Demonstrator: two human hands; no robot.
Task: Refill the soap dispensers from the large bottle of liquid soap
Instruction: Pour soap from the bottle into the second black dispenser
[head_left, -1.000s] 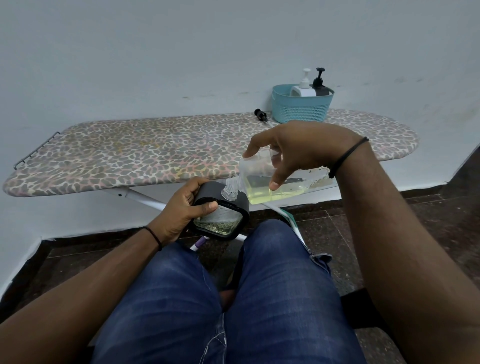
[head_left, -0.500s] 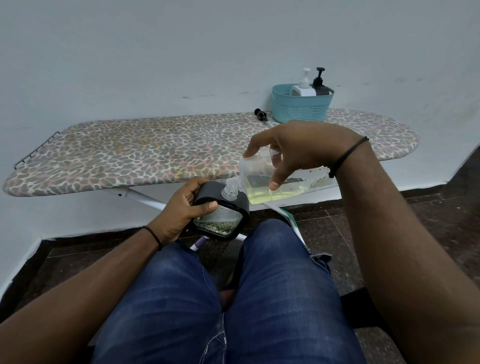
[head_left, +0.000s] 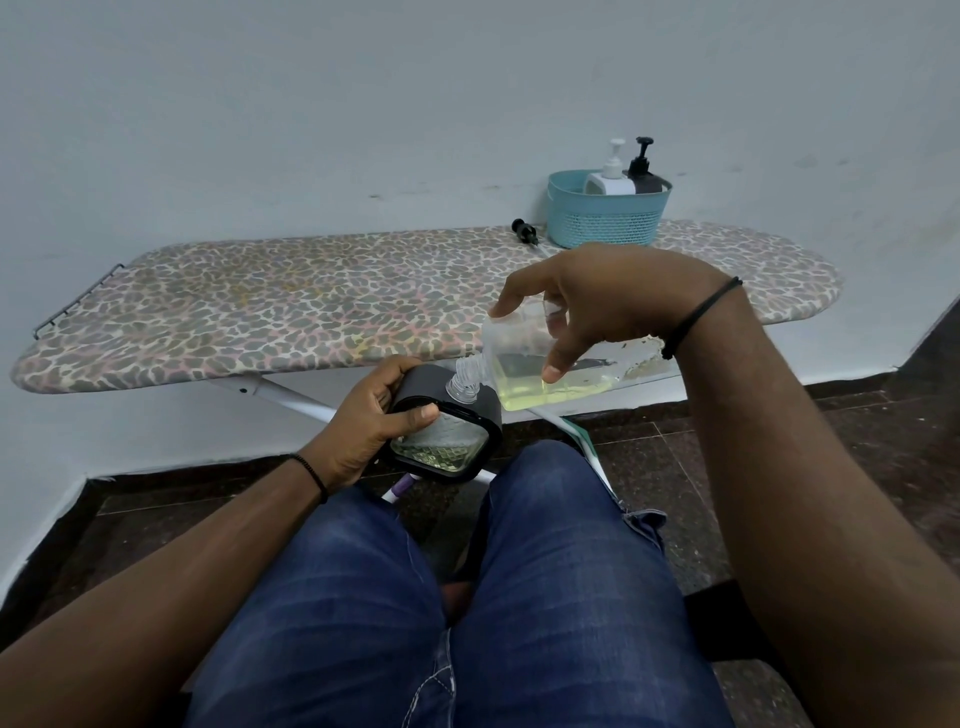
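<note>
Your right hand (head_left: 613, 306) grips the large bottle (head_left: 540, 364) from above, fingers (head_left: 558, 364) curled over its near side, and you hold it nearly level so the yellow soap pools along its lower wall and creeps toward the ribbed neck (head_left: 464, 383) instead of gushing. That neck rests at the opening on top of the black dispenser (head_left: 447, 431), which your left hand (head_left: 374, 421) holds over your knees, thumb across its near face and fingers wrapped behind. This probably keeps the opening steady under the neck. Its clear window shows liquid low inside, so I judge the fill only partly done. Its black pump (head_left: 524, 231) lies on the ironing board (head_left: 311, 306), set aside just left of the teal basket (head_left: 602, 218), where a white dispenser (head_left: 612, 176) and a dark dispenser (head_left: 644, 171) stand upright.
</note>
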